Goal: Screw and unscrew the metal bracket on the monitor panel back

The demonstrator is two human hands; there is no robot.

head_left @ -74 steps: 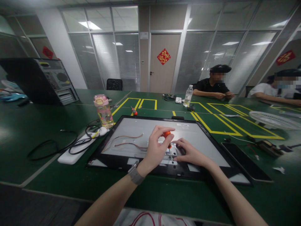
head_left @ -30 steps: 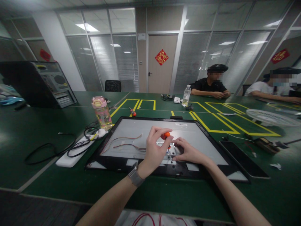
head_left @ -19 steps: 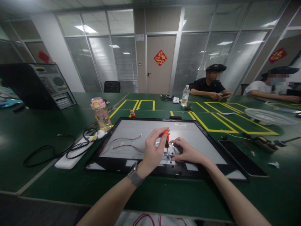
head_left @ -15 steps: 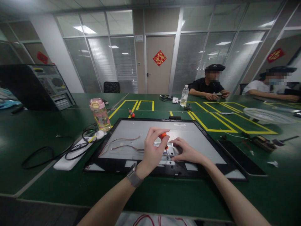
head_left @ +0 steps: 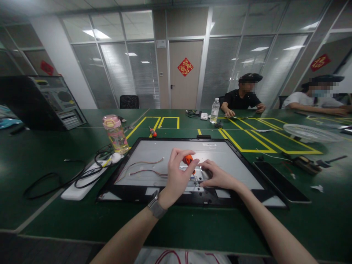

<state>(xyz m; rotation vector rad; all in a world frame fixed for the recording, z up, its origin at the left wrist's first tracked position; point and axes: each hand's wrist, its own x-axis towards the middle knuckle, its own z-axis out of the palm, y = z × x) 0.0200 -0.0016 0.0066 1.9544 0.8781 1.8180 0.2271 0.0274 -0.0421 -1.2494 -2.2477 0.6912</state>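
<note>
My left hand is closed around the orange handle of a screwdriver, its shaft pointing down at a small metal bracket. The bracket lies on the back of a flat display panel with a black frame. My right hand grips the bracket from the right, thumb at its near edge and fingers curled at its far side. Its fingertips are partly hidden. Thin cables lie on the panel left of my left hand. The screwdriver's tip is too small to make out.
Left of the panel are a power strip with black cords and a pink-lidded bottle. A dark phone-like slab lies on the right. Beyond the panel are another red-handled tool and a water bottle. Two people sit across the table.
The screwdriver handle tilts slightly more to the left in my left hand. My right hand stays at the bracket. Across the table, the person in black has moved their hands apart.
</note>
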